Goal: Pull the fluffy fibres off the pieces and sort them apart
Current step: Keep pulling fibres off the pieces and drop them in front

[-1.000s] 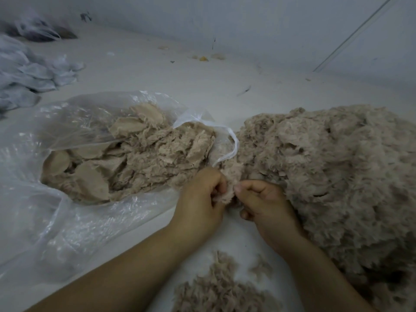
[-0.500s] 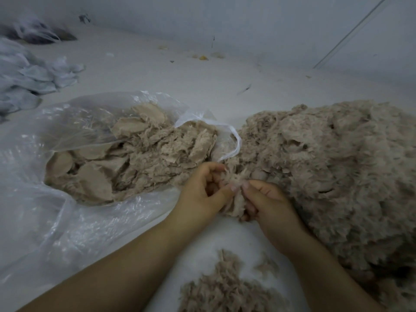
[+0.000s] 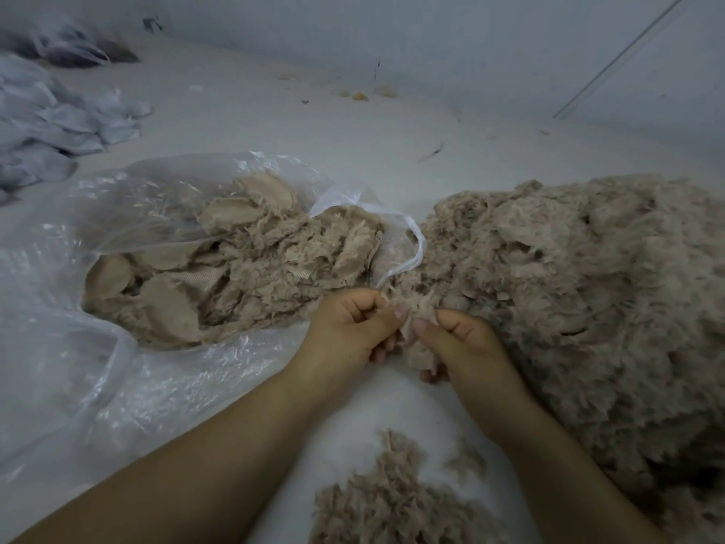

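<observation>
The pulling step is in hand: the left hand and right hand each pinch one fluffy piece between them, thumbs pressed together on it, in the middle of the floor. Next, I judge, the hands must draw apart to strip the fibre, then drop each part in its own heap. Which part is backing is hard to tell here. The open plastic bag of pieces crowds the left, the big fluffy heap the right; bare floor lies only between the forearms, before the small fibre pile at the near edge.
</observation>
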Demonstrator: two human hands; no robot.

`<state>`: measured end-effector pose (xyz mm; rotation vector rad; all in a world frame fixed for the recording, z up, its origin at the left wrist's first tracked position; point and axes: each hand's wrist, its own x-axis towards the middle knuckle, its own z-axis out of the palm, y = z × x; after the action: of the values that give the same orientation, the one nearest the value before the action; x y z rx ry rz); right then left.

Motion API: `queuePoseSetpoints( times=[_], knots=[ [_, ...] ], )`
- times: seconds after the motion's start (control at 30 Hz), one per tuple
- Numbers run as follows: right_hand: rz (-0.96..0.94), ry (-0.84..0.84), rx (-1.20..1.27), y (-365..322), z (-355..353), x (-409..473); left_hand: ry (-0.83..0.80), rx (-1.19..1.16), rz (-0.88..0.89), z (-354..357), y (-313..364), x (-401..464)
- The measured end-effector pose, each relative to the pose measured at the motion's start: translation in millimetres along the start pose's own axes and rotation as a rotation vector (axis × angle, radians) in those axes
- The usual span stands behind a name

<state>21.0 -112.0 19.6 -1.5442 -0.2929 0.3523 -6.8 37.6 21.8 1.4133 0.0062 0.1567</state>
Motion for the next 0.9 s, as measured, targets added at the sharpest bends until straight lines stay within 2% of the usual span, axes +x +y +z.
queuePoseSetpoints(
  times=[0.33,0.5,0.63,0.8,0.9],
  knots=[
    [0.001,0.075,0.009,5.7,-3.6,3.1,-0.049,-0.037,-0.043,3.8,-2.6,1.4],
    [-0.054,-0.084,-0.004,0.1,-1.1,-1.9,0.007,-0.034,-0.042,4.3,-3.3,1.5],
    [-0.015,-0.116,0.033,0.6,-2.6,-2.6,-0.080,-0.095,-0.036,4.9,-2.1,2.1],
    [0.030,-0.066,0.111,0.5,-2.4,-2.5,0.191,-0.105,-0.044,2.9,-6.5,7.9],
    [0.053,0.018,0.207,0.4,-3.4,-2.1,0.189,-0.043,-0.022,-2.5,-5.4,7.0]
  ],
)
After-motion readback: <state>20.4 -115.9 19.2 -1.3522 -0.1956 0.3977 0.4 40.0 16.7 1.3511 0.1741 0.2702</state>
